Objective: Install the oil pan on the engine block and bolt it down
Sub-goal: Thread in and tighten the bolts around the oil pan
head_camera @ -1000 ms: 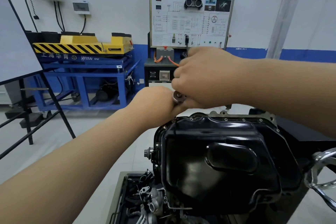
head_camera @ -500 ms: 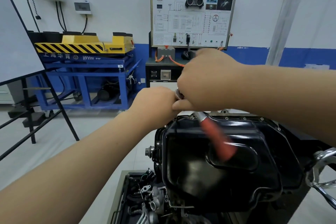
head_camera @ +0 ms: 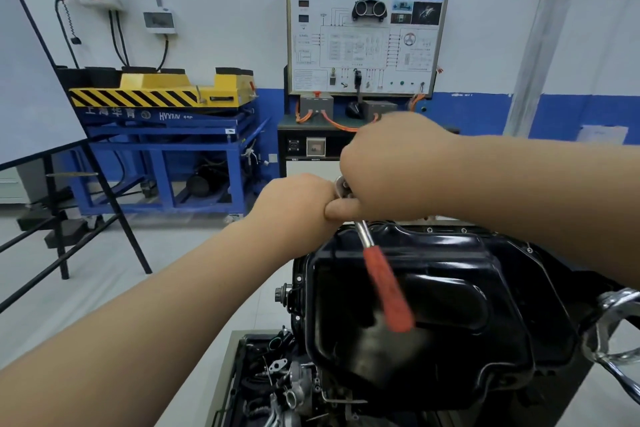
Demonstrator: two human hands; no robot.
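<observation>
The black oil pan sits on the engine block, with small bolts showing along its far flange. A ratchet wrench with a red handle stands over the pan's far left corner. Its metal head shows between my hands, and the blurred handle slants down over the pan. My right hand grips the wrench head from above. My left hand is curled against the head from the left, closed round the part beneath it. Its fingertips are hidden.
A chrome handle of the engine stand juts in at the right. A blue steel bench with a yellow lift, a training panel and a black easel leg stand beyond on the grey floor.
The red handle, hidden a second ago, has swung down into view over the pan and hangs steeper now. Both hands stay at the pan's far left corner.
</observation>
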